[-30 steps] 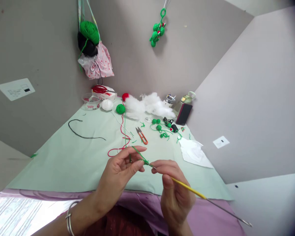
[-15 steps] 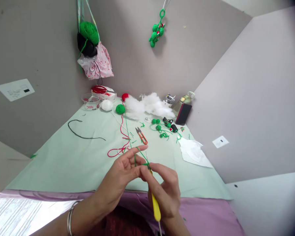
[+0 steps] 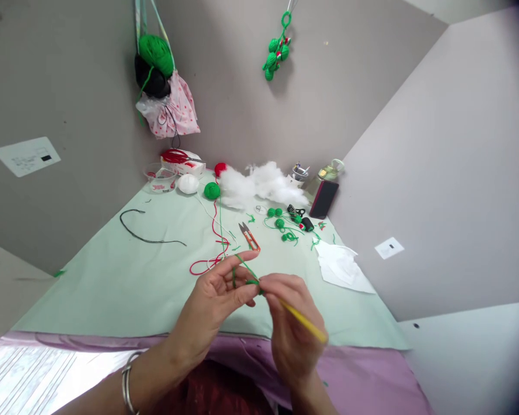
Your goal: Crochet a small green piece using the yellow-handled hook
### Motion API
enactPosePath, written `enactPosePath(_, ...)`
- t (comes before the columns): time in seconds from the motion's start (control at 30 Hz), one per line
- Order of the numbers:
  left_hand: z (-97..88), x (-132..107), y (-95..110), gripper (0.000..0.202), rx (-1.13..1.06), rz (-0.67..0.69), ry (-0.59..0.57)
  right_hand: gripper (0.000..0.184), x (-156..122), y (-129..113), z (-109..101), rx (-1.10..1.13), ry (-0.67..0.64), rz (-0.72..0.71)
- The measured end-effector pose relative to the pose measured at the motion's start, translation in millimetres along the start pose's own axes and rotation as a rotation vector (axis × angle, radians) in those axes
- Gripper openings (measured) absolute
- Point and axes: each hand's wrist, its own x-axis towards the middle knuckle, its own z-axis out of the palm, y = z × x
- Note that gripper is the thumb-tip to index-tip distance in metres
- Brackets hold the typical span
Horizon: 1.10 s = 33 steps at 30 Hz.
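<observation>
My left hand (image 3: 216, 294) pinches a small piece of green crochet (image 3: 253, 282) between thumb and fingers. Green yarn (image 3: 245, 266) runs over its raised index finger down to the work. In my right hand (image 3: 296, 323) is a crochet hook with a yellow handle (image 3: 305, 323), which slants down to the right. The hook's tip meets the green piece but is hidden by my fingers. Just beyond the hands lie orange thread snips (image 3: 249, 237), blades pointing away. A green yarn ball (image 3: 211, 191) sits farther back, its strand leading toward my left hand.
White stuffing (image 3: 259, 187) is heaped at the back. Small green crocheted balls (image 3: 279, 223) with loose tails lie right of centre, near a phone (image 3: 324, 199) and white paper (image 3: 343, 268). Red yarn (image 3: 216, 230) and a black cord (image 3: 145, 236) lie on the left.
My right hand has turned, swinging the yellow handle from nearly upright to slanting right. The hook's tip, which showed above the fingers, is now hidden. My left hand has shifted slightly left.
</observation>
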Motion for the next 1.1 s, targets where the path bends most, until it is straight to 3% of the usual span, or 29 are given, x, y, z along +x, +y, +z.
enactPosePath(0.1, -2.9, 3, 0, 0.043, -0.094, -0.146, -0.026, 0.035, -3, 1, -3, -0.148, 0.005, -0.160)
enactPosePath(0.2, -7.5, 6, 1, 0.039, -0.155, -0.237, -0.005, 0.027, 2, -1, -6, 0.022, 0.078, 0.038)
enactPosePath(0.27, -9.0, 6, 2, 0.036, -0.128, -0.189, 0.009, 0.023, 6, -1, -5, 0.194, 0.106, 0.178)
enactPosePath(0.37, -8.2, 3, 0, 0.033, -0.025, -0.094, -0.007, 0.019, 8, 3, -1, 0.383, 0.053, 0.274)
enactPosePath(0.63, -7.9, 0, 0, 0.027, 0.063, -0.075, -0.014, 0.024, 14, 8, -5, 0.521, 0.076, 0.393)
enactPosePath(0.87, -9.9, -1, 0, 0.026, 0.113, -0.009, 0.006, 0.025, 8, 1, -13, 0.323, 0.000, 0.270)
enactPosePath(1.1, -9.5, -4, -8, 0.030, 0.215, 0.128, 0.053, 0.025, 0, -4, -13, -0.100, -0.117, -0.121)
